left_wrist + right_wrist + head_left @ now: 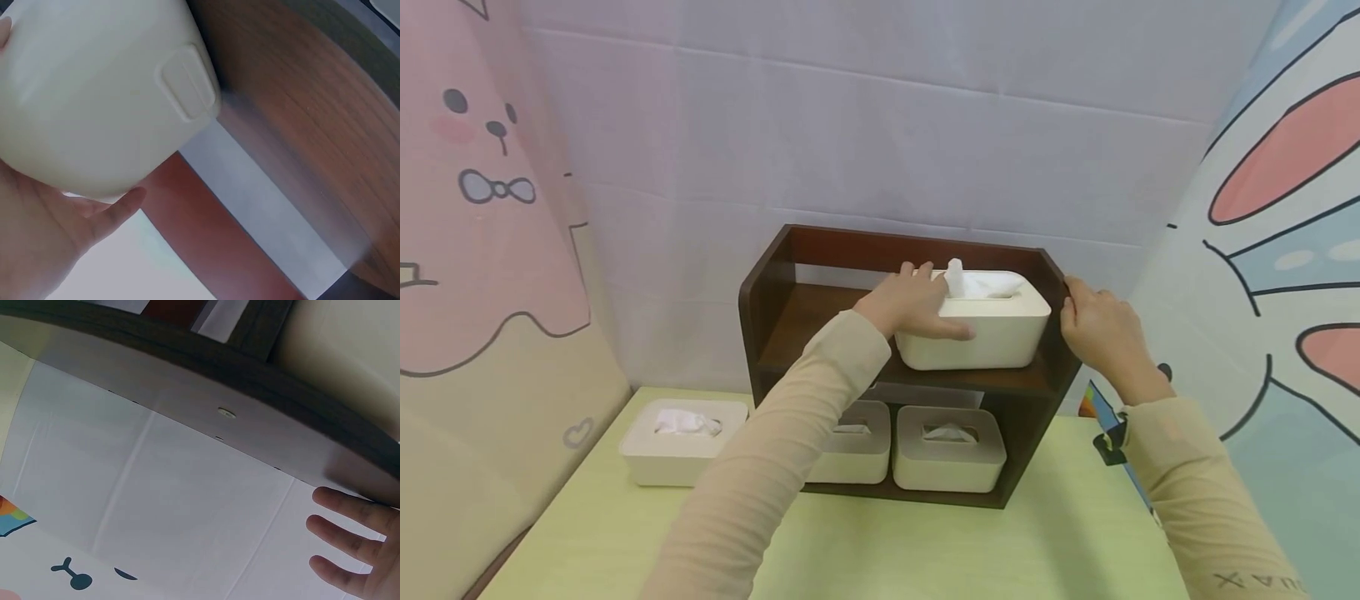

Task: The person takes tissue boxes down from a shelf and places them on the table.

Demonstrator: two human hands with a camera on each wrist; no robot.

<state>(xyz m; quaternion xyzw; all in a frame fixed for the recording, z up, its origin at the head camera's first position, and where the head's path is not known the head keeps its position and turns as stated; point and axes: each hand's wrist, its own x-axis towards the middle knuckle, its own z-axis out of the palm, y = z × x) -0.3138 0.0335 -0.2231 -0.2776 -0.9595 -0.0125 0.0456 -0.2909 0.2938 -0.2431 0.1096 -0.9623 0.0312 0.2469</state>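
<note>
A cream tissue box with white tissue sticking out of its top slot sits at the right of the upper board of a dark brown wooden shelf. My left hand holds its left end, thumb along the front face and fingers over the top. In the left wrist view the box fills the upper left, with the hand under its corner. My right hand grips the shelf's right side panel near the top. The right wrist view shows its fingers against the panel's outer face.
Two more tissue boxes stand in the lower compartment, the right one in plain sight and the left one partly behind my left sleeve. Another box stands on the pale green table left of the shelf. Printed curtains hang around it.
</note>
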